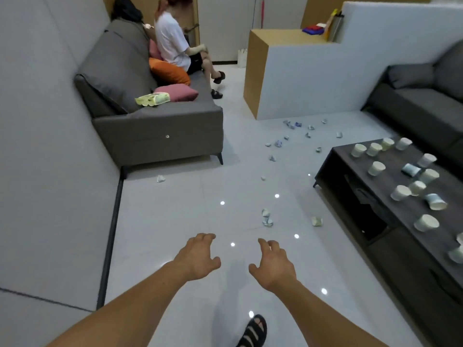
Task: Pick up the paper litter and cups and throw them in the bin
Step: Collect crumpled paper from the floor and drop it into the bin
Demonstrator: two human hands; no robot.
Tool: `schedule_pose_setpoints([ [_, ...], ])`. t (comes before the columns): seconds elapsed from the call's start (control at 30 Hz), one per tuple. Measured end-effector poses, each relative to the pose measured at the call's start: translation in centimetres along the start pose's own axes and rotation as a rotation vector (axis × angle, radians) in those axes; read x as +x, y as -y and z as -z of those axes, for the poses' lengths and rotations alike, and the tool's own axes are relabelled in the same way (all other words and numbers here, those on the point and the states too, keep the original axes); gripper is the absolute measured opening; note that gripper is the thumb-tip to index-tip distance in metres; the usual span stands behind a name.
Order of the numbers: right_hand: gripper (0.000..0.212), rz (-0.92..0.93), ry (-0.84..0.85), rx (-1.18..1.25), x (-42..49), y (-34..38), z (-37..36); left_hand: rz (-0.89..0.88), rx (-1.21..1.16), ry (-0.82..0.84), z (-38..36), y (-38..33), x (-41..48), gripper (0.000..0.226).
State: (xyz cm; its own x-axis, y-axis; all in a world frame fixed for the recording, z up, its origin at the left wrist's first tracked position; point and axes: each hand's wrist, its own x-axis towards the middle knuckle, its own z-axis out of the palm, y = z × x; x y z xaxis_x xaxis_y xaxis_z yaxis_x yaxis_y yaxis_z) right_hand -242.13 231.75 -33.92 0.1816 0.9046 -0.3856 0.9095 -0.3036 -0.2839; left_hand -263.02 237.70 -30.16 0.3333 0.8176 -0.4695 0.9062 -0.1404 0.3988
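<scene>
Your left hand (198,256) and right hand (274,265) hang empty, fingers loosely spread, over bare floor (175,221). Crumpled paper (267,217) lies just ahead; cups (376,168) crowd the coffee table (350,186) edge. No bin shows, so you risk carrying too much and dropping pieces.

No writing, label or number is clear enough to read anywhere here.

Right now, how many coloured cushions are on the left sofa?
3: pink cushion behind the seated person, orange cushion below it, dark pink cushion in front; others may be hidden.
</scene>
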Motion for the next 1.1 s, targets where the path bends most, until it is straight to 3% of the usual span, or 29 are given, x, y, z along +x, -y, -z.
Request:
schedule_pose_setpoints([
  [0.33, 0.075, -0.229, -0.026, 0.02, 11.5, -11.1, 9.9, -0.128, 0.021, 0.148, 2.9, -11.2, 17.5, 0.074],
  [0.73, 0.074, -0.419, 0.035, -0.024, 28.7, -17.9, 17.6, -0.26, 0.005, 0.245, 8.2, -20.0, 41.5, 0.073],
  [0.93, 0.076, -0.468, 0.12, -0.008, 36.5, -23.1, 19.7, -0.206, 0.0, 0.282, 8.6, -23.0, 49.7, 0.074],
  [1.1, 0.075, -0.447, 0.253, -0.005, 43.6, -31.0, 18.8, -0.057, -0.054, 0.295, 4.5, -25.3, 56.1, 0.073],
])
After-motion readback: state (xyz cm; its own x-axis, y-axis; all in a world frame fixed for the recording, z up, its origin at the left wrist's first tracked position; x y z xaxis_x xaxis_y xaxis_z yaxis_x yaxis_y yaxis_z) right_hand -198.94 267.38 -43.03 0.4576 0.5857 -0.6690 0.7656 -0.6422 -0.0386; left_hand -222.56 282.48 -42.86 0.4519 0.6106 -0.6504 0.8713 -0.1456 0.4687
